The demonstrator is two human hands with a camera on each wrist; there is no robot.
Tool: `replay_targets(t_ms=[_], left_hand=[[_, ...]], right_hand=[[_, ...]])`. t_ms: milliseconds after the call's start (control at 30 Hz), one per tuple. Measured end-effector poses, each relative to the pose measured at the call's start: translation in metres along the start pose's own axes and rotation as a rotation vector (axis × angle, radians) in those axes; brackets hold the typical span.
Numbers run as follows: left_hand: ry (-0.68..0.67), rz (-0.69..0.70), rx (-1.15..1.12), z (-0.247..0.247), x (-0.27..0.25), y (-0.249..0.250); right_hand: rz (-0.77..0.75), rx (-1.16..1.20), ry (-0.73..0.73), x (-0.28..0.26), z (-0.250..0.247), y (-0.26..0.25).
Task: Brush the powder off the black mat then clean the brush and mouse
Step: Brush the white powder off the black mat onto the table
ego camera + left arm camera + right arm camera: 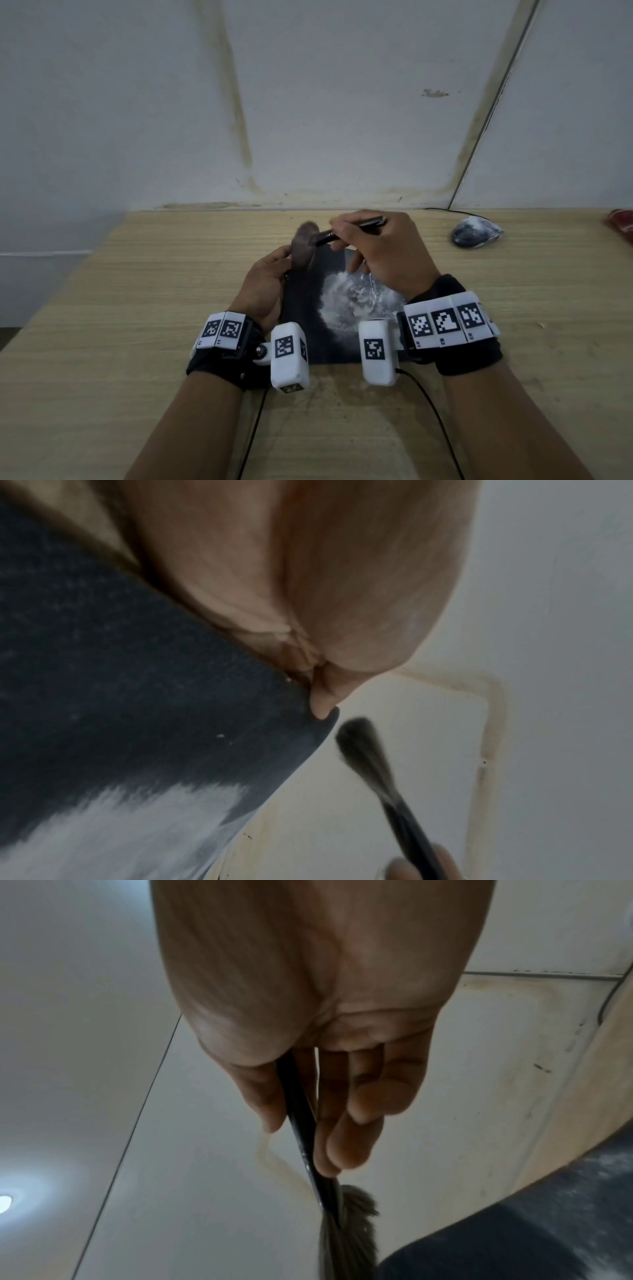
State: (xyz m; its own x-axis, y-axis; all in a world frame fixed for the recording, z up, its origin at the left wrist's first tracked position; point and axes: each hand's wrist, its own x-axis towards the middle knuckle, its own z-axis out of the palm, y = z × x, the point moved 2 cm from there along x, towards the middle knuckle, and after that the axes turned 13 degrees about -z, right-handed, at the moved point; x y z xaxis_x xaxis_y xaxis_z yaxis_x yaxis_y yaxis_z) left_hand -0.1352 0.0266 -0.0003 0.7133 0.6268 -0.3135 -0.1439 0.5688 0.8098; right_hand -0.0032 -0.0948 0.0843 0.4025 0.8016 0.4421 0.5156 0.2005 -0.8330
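Overhead only: powdered mouse (476, 232), left hand (266, 287) pinching mat (301, 308), right hand (383, 250) gripping brush (329, 236).

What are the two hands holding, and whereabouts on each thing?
The right hand pinches the brush by its black handle, just behind the bristles. The left hand grips the black mat by its left edge near the far corner.
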Motion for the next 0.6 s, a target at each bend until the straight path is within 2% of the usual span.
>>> replay_targets(t_ms=[67, 167, 300, 367, 467, 533, 600], left_hand=[[0.001, 0.005, 0.003, -0.002, 0.001, 0.0], [0.029, -0.003, 0.023, -0.008, 0.001, -0.002], [0.039, -0.002, 0.031, -0.008, -0.002, -0.003], [0.036, 0.001, 0.019, -0.006, -0.003, -0.004], [0.023, -0.008, 0.01, -0.006, -0.002, -0.003], [0.026, -0.006, 0.017, -0.009, -0.001, -0.004], [0.035, -0.01, 0.03, -0.011, 0.0, -0.004]], right_hand=[[0.05, -0.085, -0.05, -0.001, 0.003, 0.003], [0.088, -0.13, 0.001, -0.001, 0.002, 0.006], [-0.019, -0.031, 0.132, -0.001, 0.002, -0.002], [-0.051, -0.023, 0.093, -0.003, 0.006, -0.004], [0.017, -0.096, -0.03, -0.004, 0.01, 0.002], [0.069, -0.128, -0.02, -0.004, 0.007, 0.005], [0.07, -0.114, 0.053, -0.002, 0.001, 0.006]])
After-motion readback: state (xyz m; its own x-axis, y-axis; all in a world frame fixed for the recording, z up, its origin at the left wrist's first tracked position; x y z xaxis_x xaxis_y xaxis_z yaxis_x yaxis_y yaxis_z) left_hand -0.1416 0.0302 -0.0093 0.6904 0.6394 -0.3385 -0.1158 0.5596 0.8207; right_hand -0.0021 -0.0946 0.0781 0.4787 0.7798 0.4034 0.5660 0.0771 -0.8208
